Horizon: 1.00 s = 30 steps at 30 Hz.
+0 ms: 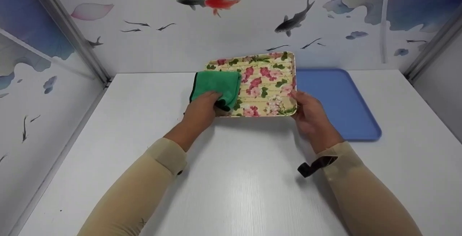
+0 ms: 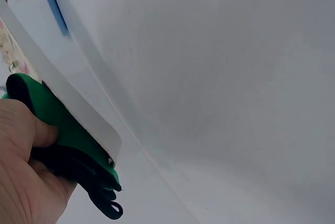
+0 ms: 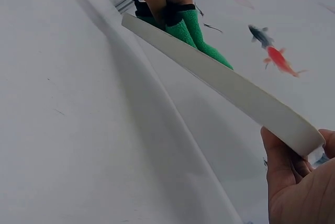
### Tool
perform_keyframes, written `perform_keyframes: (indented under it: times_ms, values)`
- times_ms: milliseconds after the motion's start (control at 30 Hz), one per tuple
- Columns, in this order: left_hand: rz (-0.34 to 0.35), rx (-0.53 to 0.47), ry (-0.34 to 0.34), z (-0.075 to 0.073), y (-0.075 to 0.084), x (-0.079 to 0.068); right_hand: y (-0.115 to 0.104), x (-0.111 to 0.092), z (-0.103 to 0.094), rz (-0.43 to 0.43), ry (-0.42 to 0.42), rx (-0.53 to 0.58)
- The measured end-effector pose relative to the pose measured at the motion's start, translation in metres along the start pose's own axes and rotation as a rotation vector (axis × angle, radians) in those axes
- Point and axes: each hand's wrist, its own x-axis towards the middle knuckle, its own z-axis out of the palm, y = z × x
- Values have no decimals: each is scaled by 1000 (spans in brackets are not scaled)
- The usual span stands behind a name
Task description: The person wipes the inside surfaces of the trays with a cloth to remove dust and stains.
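Note:
A floral tray [image 1: 265, 81], cream with pink flowers and green leaves, is held tilted above the table. My right hand [image 1: 312, 115] grips its right edge, thumb on top and fingers beneath, as the right wrist view also shows. On the tray's left part lies a folded green cloth [image 1: 216, 84] with black trim. My left hand [image 1: 202, 109] pinches the cloth's near edge against the tray; in the left wrist view the thumb [image 2: 44, 132] presses on the folded layers, with a black loop hanging below. The tray's lower left corner is hidden in the head view.
A blue tray [image 1: 346, 102] lies flat on the white table [image 1: 234, 185], behind and right of the floral tray. White panels printed with fish close off the back [image 1: 173, 48] and both sides. A black strap [image 1: 317, 165] circles the right wrist.

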Motion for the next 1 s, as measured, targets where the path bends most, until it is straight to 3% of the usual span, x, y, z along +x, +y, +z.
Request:
perform_keyframes:
  times_ms: [333,567,667,1000]
  values:
    - [4,-9,-42,6,22,-9,0,1,-3,-32,-26,-29]
    - [100,-2,-39,8,33,-16,-1,-2,-7,-61,-58,-98]
    - [133,11,-66,6,37,-19,-2,-2,-7,-57,-55,-78]
    - [229,125,-114,7,29,-21,-2,0,-5,-53,-34,-81]
